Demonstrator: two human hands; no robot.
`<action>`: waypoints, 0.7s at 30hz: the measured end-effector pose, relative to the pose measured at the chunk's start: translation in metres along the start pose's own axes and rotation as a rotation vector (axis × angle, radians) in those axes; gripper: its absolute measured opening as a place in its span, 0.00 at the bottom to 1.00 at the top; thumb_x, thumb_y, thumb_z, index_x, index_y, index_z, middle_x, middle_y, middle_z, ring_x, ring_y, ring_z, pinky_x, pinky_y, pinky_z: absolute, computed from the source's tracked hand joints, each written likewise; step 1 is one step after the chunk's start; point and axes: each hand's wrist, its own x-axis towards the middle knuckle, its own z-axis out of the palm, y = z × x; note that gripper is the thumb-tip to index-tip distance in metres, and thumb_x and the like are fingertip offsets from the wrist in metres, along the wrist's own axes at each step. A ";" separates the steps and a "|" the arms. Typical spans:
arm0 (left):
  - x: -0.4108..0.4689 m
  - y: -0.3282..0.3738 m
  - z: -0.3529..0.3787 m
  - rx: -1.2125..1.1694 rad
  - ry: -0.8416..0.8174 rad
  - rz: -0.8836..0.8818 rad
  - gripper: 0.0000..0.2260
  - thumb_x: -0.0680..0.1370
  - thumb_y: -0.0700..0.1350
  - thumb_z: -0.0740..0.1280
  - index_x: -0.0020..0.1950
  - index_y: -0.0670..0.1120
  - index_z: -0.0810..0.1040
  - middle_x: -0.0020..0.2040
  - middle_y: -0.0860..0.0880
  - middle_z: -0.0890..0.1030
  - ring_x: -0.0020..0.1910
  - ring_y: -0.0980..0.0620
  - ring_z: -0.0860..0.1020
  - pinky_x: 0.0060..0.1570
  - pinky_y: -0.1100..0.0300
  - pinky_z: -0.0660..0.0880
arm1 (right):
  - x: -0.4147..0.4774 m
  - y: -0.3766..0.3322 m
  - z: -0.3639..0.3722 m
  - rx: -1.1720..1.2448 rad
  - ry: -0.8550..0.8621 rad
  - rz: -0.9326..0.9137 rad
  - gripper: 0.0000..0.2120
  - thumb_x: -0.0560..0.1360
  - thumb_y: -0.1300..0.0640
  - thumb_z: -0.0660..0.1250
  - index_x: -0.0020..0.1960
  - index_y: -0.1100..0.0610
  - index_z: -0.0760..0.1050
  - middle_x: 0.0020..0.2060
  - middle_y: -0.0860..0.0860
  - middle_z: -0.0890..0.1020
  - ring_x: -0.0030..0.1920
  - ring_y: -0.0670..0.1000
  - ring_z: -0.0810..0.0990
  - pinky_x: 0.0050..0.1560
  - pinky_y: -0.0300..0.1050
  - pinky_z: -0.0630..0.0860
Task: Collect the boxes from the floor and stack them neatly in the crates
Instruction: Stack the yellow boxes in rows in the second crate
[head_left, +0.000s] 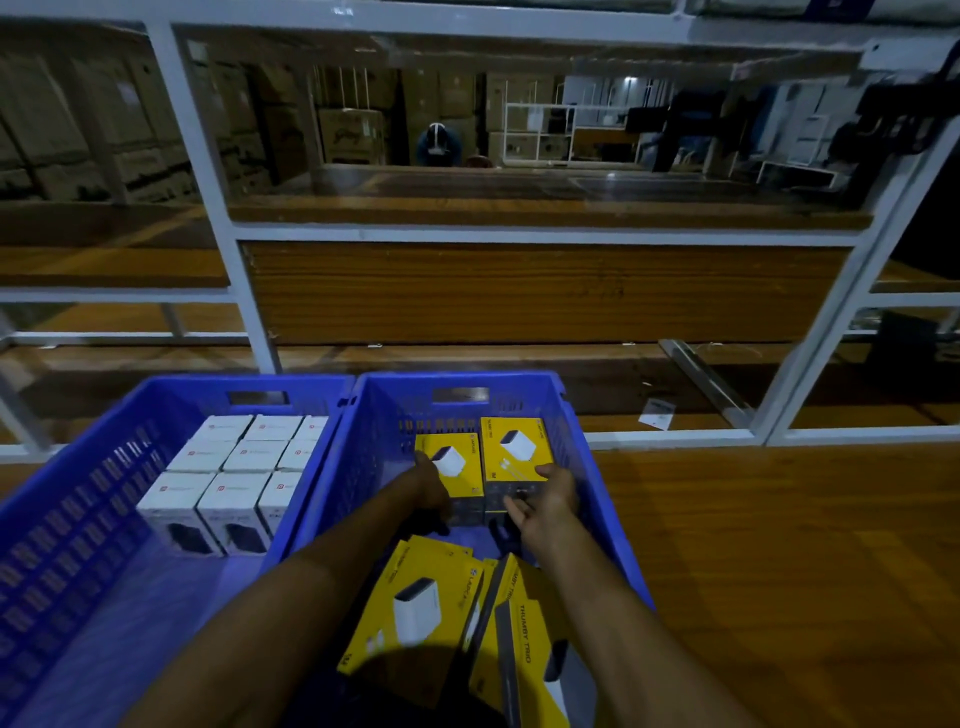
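Two blue crates stand side by side on the wooden floor. The left crate (78, 519) holds several white boxes (249, 457) packed in rows. At the far end of the right crate (597, 499) lie two stacks of yellow boxes. My left hand (431, 496) grips the left yellow box (467, 480) at its left edge. My right hand (545, 501) holds the right yellow box (514, 447), thumb on top and fingers curled over its near side. More yellow boxes (415, 613) lie loose and tilted at the crate's near end, under my forearms.
A white metal rack (260, 322) with wooden shelves rises just behind the crates. A small white slip (657, 415) lies on its lowest shelf. Open wooden floor (779, 571) stretches to the right of the crates. Cardboard cartons and a distant person show through the rack.
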 end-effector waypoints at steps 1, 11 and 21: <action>0.000 -0.001 0.003 0.026 0.083 0.013 0.36 0.74 0.36 0.70 0.78 0.39 0.55 0.69 0.37 0.72 0.65 0.39 0.74 0.63 0.50 0.73 | 0.000 0.001 0.000 0.007 -0.007 0.003 0.27 0.77 0.60 0.64 0.75 0.58 0.63 0.73 0.64 0.66 0.69 0.64 0.70 0.60 0.55 0.77; -0.009 -0.006 0.002 0.159 0.193 0.137 0.31 0.77 0.37 0.64 0.78 0.41 0.57 0.66 0.39 0.75 0.61 0.41 0.77 0.52 0.56 0.72 | 0.005 0.002 0.002 0.115 -0.142 0.022 0.31 0.78 0.57 0.63 0.79 0.58 0.57 0.79 0.62 0.56 0.77 0.63 0.58 0.68 0.61 0.70; -0.055 0.007 -0.036 0.547 0.118 0.310 0.38 0.74 0.42 0.72 0.78 0.37 0.53 0.69 0.34 0.71 0.64 0.36 0.75 0.58 0.48 0.75 | -0.027 -0.019 0.005 -0.477 -0.264 -0.146 0.17 0.80 0.55 0.63 0.65 0.62 0.74 0.62 0.59 0.78 0.55 0.58 0.81 0.39 0.44 0.77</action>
